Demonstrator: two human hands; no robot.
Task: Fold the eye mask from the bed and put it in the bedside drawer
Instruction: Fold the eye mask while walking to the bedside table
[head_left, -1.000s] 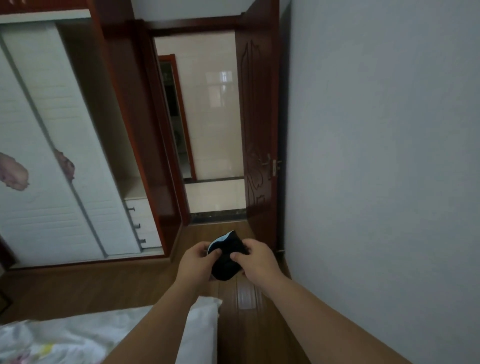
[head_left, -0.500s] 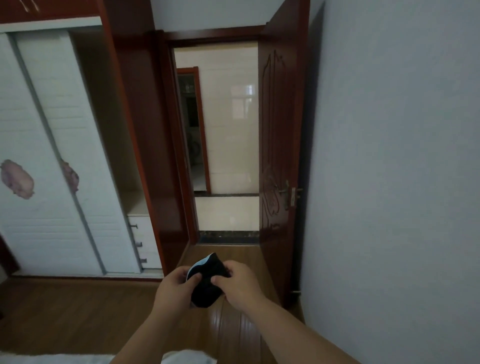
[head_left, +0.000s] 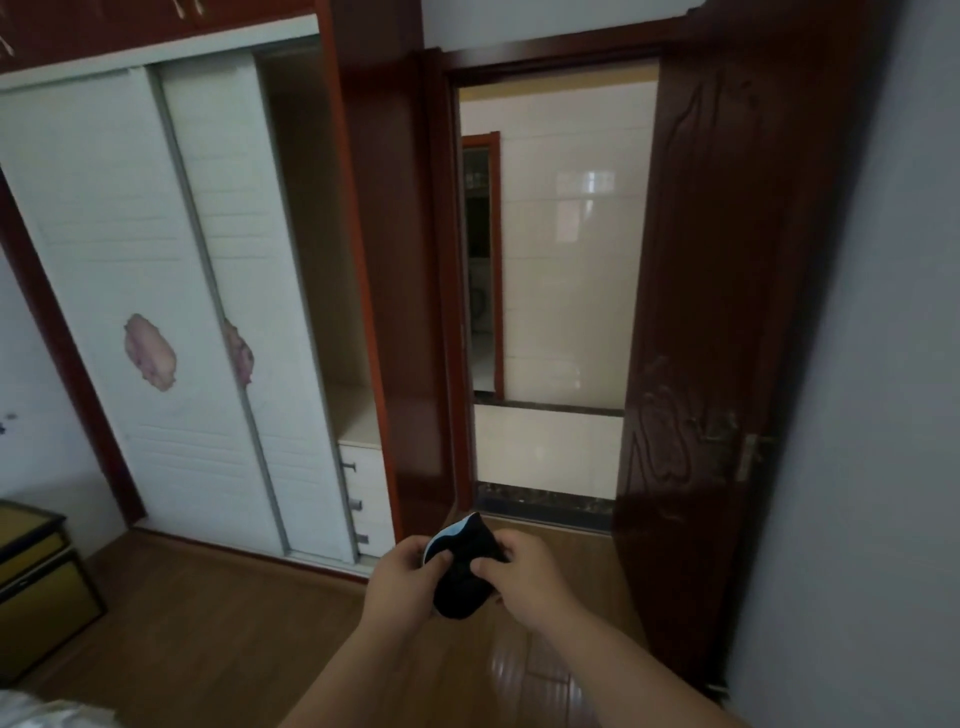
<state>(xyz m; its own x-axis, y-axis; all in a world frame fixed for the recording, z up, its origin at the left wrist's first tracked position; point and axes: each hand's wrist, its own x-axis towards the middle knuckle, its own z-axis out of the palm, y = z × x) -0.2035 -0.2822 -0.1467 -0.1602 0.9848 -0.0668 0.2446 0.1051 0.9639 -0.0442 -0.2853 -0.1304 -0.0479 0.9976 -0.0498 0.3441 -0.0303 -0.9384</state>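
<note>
Eye mask (head_left: 462, 577): black, folded, pale inner edge showing at top; held in mid-air above wood floor (head_left: 218, 639), pinched between left hand (head_left: 402, 582) and right hand (head_left: 524, 582). Fingers of both clamped on mask; lower edge partly hidden. Cabinet (head_left: 36, 582) at left edge, cut off; drawer not discernible.

The eye mask (head_left: 462, 577) was matt black cloth with a pale, smoother edge. The floor (head_left: 218, 623) was glossy wooden plank, and the door (head_left: 727, 291) was dark, carved, varnished wood. The wardrobe panels (head_left: 156, 249) looked white and faintly ribbed.
</note>
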